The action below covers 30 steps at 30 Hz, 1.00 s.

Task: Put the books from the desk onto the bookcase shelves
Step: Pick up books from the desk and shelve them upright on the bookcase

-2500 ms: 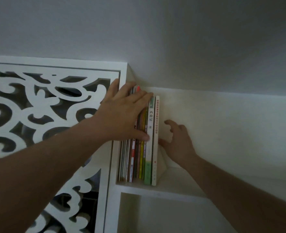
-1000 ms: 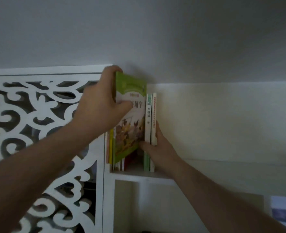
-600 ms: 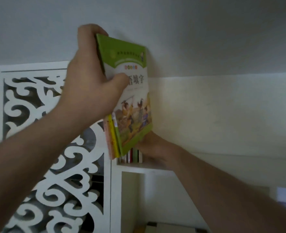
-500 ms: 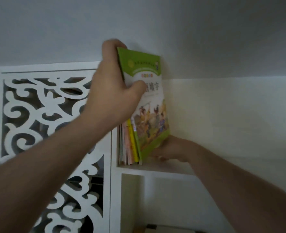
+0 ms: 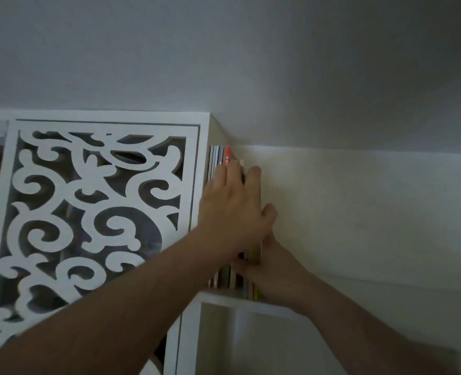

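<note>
My left hand [image 5: 234,212] lay flat against the row of books [image 5: 220,163] on the top shelf [image 5: 224,297] of the bookcase [image 5: 194,334], fingers stretched up along the spines and the thumb jutting out to the right, past the last book. The fingers were straight and pressing, not curled round anything. My right hand [image 5: 271,269] sat lower down, at the foot of the row, just under my left wrist. Its fingers reached in to the left across the bottoms of the outer spines, but my left hand covered most of them, so I could not tell whether they pinched a book or only pushed against it. The two hands were close together, touching or nearly so where thumb met knuckles.

The books stood upright, packed against the left wall of the shelf compartment. Their tops showed above my fingertips, pale spines on the left and a red one [image 5: 228,155] further right, and their lower ends showed below my left wrist, resting on the shelf board. To the right of the row the shelf ran on along the cream back panel [image 5: 359,212].

Left of the compartment hung a white cut-out panel [image 5: 88,212] of scrolls. Above everything was the grey wall [image 5: 251,63].
</note>
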Available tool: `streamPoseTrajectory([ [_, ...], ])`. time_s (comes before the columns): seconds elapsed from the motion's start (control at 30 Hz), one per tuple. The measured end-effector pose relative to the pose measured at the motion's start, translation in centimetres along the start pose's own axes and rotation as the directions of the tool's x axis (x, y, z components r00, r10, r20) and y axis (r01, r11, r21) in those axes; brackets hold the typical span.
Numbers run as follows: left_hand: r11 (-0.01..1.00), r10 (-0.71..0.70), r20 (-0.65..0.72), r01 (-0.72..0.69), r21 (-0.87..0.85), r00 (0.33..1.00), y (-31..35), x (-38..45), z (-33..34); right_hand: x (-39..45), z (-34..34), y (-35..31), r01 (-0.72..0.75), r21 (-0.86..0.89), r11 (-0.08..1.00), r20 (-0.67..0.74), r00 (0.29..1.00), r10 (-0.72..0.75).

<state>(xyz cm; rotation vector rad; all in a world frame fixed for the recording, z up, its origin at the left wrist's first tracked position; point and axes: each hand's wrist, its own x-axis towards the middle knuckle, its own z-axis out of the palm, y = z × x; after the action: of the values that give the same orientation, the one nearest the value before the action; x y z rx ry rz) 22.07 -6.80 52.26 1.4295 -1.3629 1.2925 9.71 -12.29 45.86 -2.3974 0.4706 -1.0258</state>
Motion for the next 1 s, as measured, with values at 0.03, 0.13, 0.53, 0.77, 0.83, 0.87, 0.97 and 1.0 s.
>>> streamPoseTrajectory([
  [0.03, 0.998, 0.049, -0.022, -0.049, 0.035, 0.999, -1.2, 0.4, -0.4, 0.6, 0.5, 0.3, 0.009, -0.005, 1.0, -0.021, 1.0, -0.01],
  [0.13, 0.973, 0.143, 0.126, -0.163, 0.166, 0.982, -5.1, 1.4, -1.4, 2.2, 1.0, 1.3, 0.001, 0.02, 1.0, -0.014, 1.0, -0.001],
  [0.53, 0.968, 0.147, 0.23, -0.188, 0.164, 0.962, -6.3, 1.5, -0.6, 2.6, -0.9, 3.6, -0.053, -0.066, 0.996, 0.097, 0.994, 0.059],
  [0.77, 0.967, 0.213, 0.29, -0.243, 0.074, 0.933, -5.3, -2.5, -0.4, 1.8, -0.3, 2.0, -0.149, -0.247, 0.957, -0.068, 0.988, 0.137],
  [0.83, 0.975, 0.215, 0.291, -0.223, -0.006, 0.932, -4.3, -4.4, -0.5, 1.4, -0.1, 0.6, -0.192, -0.346, 0.918, -0.158, 0.977, 0.145],
  [0.87, 0.973, 0.229, 0.248, -0.217, -0.077, 0.941, -3.8, -5.6, -0.8, 1.3, 0.1, 0.3, -0.19, -0.425, 0.885, -0.193, 0.974, 0.116],
  [0.97, 0.894, 0.297, -0.055, -0.298, -0.335, 0.953, -2.6, -11.8, -1.6, -0.9, 1.3, -0.6, -0.114, -0.53, 0.84, -0.199, 0.98, 0.008],
  [1.0, 0.848, 0.306, -0.121, -0.328, -0.416, 0.944, -2.2, -14.6, -1.9, -2.6, 1.7, -0.6, -0.055, -0.527, 0.848, -0.195, 0.979, -0.057],
])
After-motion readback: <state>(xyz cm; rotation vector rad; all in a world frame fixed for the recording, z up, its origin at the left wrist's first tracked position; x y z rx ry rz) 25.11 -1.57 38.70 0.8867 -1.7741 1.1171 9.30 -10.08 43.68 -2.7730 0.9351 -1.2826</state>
